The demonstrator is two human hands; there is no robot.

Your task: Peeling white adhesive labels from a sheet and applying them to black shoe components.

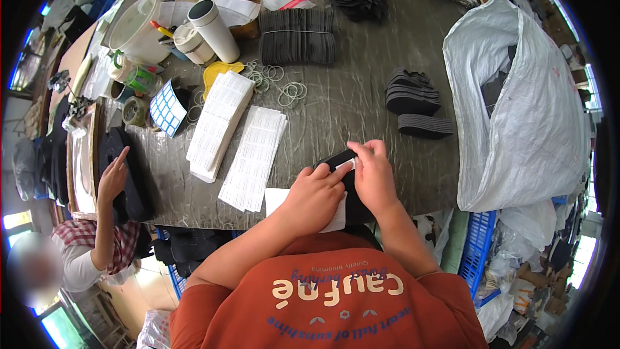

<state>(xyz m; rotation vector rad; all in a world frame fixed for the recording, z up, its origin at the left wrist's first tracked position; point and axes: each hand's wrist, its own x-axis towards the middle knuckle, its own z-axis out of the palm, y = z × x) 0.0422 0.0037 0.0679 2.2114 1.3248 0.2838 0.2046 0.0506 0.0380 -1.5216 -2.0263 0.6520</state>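
crinkly dark workshop tabletop (pixel 361 100), clutter (pixel 516 284) around, 2 printed-slip stacks (pixel 255 155), right hand (pixel 375 178) pinching 1 black pad (pixel 338 159), can't tell how left hand (pixel 315 195) grips

The left hand (pixel 314 195) touches a black pad (pixel 334 159) the right hand (pixel 374 178) holds. Papers (pixel 253 158) lie left of the fingers (pixel 338 174).

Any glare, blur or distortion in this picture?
Head view: windows at the rim look washed out; the table shows streaky sheen, its near edge bowed; a blur hides the co-worker's head; left hand and right hand look fairly sharp.
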